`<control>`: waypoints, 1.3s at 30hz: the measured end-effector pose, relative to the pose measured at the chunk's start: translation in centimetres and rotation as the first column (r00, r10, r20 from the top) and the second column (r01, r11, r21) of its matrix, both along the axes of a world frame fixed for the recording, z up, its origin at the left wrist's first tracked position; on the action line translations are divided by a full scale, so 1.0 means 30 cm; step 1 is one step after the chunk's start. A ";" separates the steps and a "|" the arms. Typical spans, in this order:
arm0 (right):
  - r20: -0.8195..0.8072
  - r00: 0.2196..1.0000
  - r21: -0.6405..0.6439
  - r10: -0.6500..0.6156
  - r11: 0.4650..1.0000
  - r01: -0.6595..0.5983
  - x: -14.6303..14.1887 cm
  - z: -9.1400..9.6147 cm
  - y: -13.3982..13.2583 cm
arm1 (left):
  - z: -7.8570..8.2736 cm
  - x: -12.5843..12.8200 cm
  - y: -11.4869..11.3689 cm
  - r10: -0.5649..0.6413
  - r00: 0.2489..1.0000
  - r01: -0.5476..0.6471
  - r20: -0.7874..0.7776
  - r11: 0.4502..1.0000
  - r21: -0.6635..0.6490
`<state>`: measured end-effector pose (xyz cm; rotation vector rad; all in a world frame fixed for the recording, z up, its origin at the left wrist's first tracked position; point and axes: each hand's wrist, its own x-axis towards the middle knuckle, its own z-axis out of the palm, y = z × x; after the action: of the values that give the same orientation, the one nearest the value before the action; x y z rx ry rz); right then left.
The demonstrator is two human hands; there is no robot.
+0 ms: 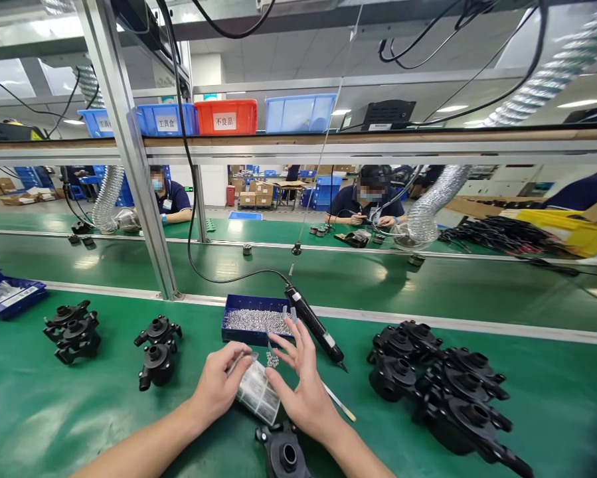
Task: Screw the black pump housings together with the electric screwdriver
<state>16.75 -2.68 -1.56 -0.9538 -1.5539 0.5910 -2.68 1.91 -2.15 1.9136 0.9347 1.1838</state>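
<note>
My left hand (222, 378) pinches the upper left edge of a clear plastic packet (259, 393) with a pale grid on it. My right hand (302, 382) is open, its fingers spread over the packet's right side, with pale covers on some fingertips. Between my hands lies a small cluster of shiny metal parts (272, 359). Just beyond them is a blue tray (224, 332) full of small metal pieces. A black electric screwdriver (314, 323) lies to the right of the tray. Below my hands, a black pump-like housing (284, 454) is partly cut off by the frame.
More black housings stand at the left (74, 332), left of centre (157, 355) and in a group at the right (457, 392). A thin pale stick (341, 403) lies beside my right wrist. A metal post (139, 172) rises from the bench's back edge. Two people sit across the line.
</note>
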 end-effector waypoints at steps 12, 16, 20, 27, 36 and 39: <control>-0.428 0.895 -0.168 -0.129 0.984 0.061 0.088 0.129 -0.047 | 0.072 -0.102 0.009 0.179 0.944 0.007 -0.277 0.830 0.558; -0.366 0.909 -0.114 -0.201 0.979 0.170 0.126 0.135 -0.166 | 0.044 -0.054 -0.103 -0.532 0.730 0.678 -0.429 0.644 0.354; -0.351 0.907 -0.139 -0.231 0.971 0.193 0.137 0.106 -0.303 | -0.006 0.018 -0.171 -0.687 0.707 0.703 -0.169 0.709 0.061; -0.404 0.891 -0.270 -0.206 0.958 0.099 0.045 0.068 -0.415 | -0.008 0.043 -0.147 -0.642 0.697 0.709 0.319 0.549 -0.443; -0.370 0.904 -0.334 -0.213 0.939 0.084 -0.039 0.048 -0.398 | 0.023 0.040 -0.157 -0.664 0.647 0.751 0.375 0.469 -0.464; -0.312 0.927 -0.346 -0.207 0.934 0.092 -0.038 0.044 -0.399 | 0.027 0.043 -0.176 -0.626 0.679 0.726 0.384 0.493 -0.479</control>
<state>15.61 -14.65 -0.24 -1.1387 -1.0752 0.8721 -1.37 -3.36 -1.33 1.3849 0.2993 0.4437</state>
